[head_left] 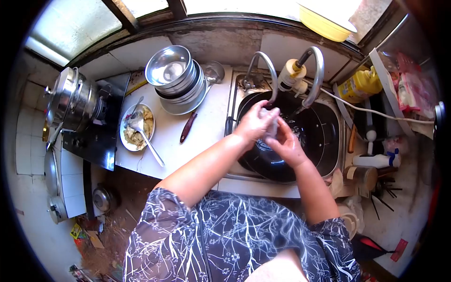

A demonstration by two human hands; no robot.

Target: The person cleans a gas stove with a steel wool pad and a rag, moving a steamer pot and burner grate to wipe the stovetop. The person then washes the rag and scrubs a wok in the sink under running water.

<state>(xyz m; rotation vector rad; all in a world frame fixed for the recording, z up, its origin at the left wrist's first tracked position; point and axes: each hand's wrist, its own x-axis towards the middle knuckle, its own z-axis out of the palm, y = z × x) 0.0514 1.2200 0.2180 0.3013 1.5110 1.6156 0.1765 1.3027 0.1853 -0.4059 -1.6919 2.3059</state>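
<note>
My left hand (252, 126) and my right hand (287, 144) meet over the sink, both closed on a small pale grey wad (269, 123). I cannot make out whether the wad is a scrubber or a cloth. Below them a large black wok (307, 162) fills the sink basin (340, 157), with some water or suds inside. A curved metal faucet (274, 77) ends just above my left hand. To its right, a second curved spout (321, 70) reaches over the wok.
Stacked metal bowls (169, 73), a ladle (189, 128) and a plate of food (148, 123) with a spoon stand left of the sink. A steamer pot (70, 103) sits on the stove (89, 143). Right of the sink are a yellow jug (359, 87) and a white bottle (376, 160).
</note>
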